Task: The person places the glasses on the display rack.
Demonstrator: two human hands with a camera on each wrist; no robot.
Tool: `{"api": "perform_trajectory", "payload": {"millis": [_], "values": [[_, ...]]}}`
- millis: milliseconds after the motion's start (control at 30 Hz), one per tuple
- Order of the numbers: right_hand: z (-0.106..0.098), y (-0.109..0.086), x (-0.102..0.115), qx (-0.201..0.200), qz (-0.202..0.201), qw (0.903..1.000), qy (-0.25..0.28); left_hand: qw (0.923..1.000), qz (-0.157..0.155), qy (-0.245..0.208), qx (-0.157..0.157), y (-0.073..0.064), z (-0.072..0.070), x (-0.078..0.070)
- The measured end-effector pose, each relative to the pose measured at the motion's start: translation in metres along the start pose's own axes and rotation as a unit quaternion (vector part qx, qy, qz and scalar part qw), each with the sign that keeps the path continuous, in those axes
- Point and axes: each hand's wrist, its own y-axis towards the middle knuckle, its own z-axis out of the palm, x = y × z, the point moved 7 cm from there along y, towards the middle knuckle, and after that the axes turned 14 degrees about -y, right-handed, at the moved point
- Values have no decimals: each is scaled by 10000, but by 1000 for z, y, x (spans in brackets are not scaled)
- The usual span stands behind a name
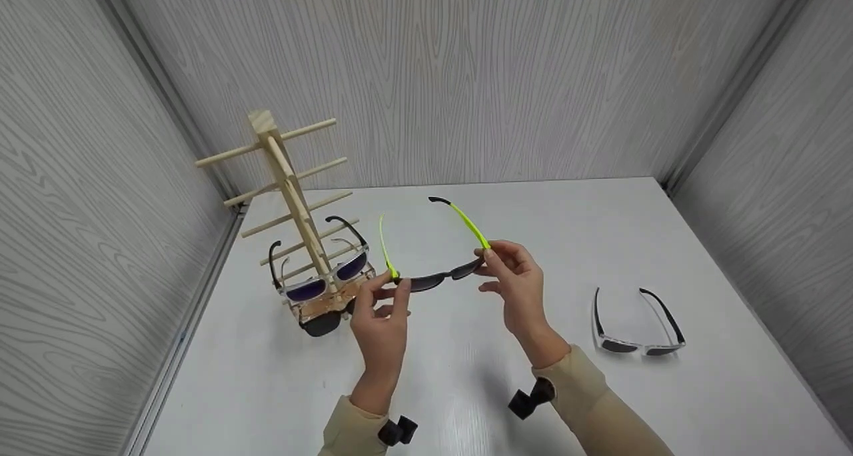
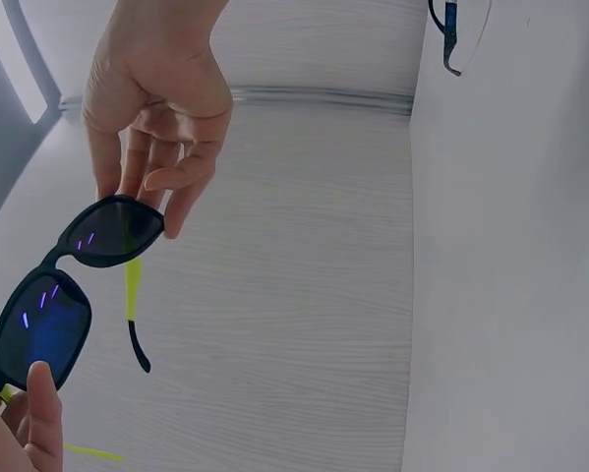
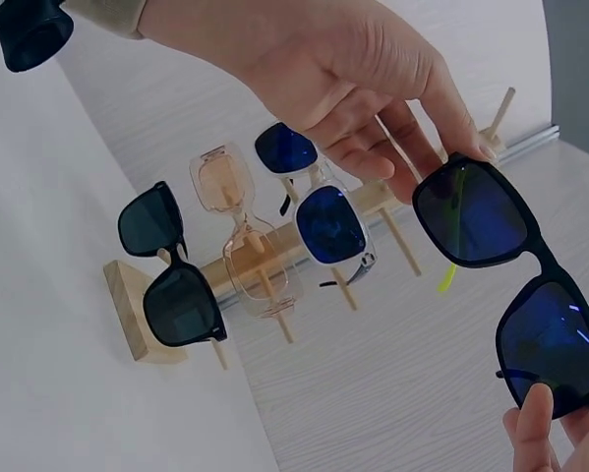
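Left hand (image 1: 380, 328) and right hand (image 1: 523, 293) are pinched on the yellow-armed sunglasses (image 1: 426, 284) at opposite corners; hung pairs (image 1: 306, 290) could be dislodged if the rack (image 1: 298, 206) gets bumped sideways.

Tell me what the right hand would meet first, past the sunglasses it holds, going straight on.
The right hand would probably meet the back wall first, though depth is unclear.

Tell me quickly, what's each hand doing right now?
Left hand: pinching one end of the yellow-armed sunglasses.
Right hand: pinching their other end.
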Motion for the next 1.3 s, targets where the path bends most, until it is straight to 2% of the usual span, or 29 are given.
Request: {"api": "perform_trajectory", "payload": {"millis": [200, 467, 600, 800, 1033, 1300], "values": [[9, 2, 2, 157, -55, 9999, 43, 10000, 85, -27, -41, 4, -7, -6], [24, 6, 5, 348, 132, 9992, 107, 9986, 522, 8, -110, 12, -7, -49], [31, 8, 8, 436, 125, 9988, 156, 9968, 769, 145, -171, 16, -10, -59], [44, 8, 9, 557, 141, 9981, 200, 9951, 922, 213, -283, 19, -17, -66], [59, 11, 11, 709, 194, 9971, 218, 9942, 831, 230, -636, 21, -28, -69], [76, 12, 15, 903, 107, 9957, 177, 9928, 859, 44, -833, 24, -39, -75]]}}
